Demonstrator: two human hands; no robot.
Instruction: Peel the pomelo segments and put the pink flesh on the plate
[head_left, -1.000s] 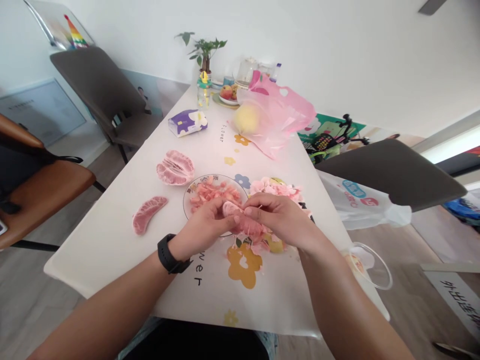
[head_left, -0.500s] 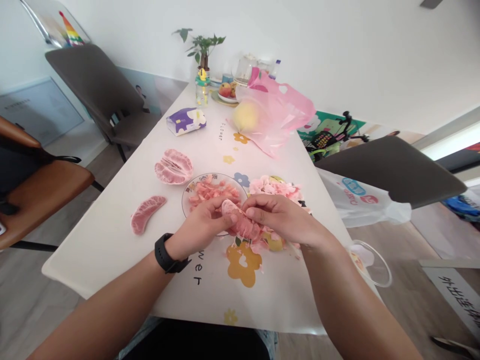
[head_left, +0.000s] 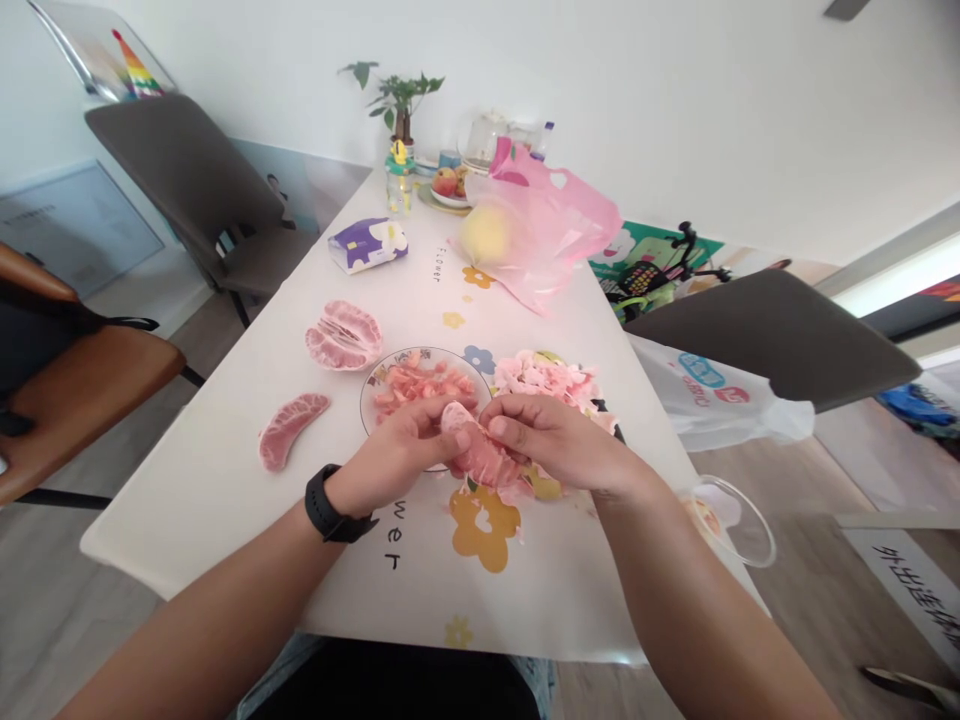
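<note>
My left hand (head_left: 411,446), with a black watch at the wrist, is closed on a pink pomelo segment (head_left: 484,458). Part of the segment has its flesh bared. My right hand (head_left: 547,435) pinches at the segment's right side, thumb against fingers; bits of its membrane seem to be in that pinch. Beneath and behind the left hand is a plate (head_left: 366,420) of loose pomelo flesh (head_left: 420,385). A heap of pale pink peelings (head_left: 547,380) lies behind my right hand. To the left are a single segment (head_left: 292,430) and a larger pomelo chunk (head_left: 345,335).
A pink plastic bag (head_left: 555,220) with a yellow round fruit (head_left: 486,235) lies farther back, near a tissue pack (head_left: 367,245). A potted plant (head_left: 403,100) and fruit plate stand at the far end. Chairs (head_left: 187,170) flank the table (head_left: 202,480); a white bag (head_left: 697,400) hangs right.
The right fingers have shifted slightly along the segment, and more bare flesh shows at its middle. The whole view has moved a little.
</note>
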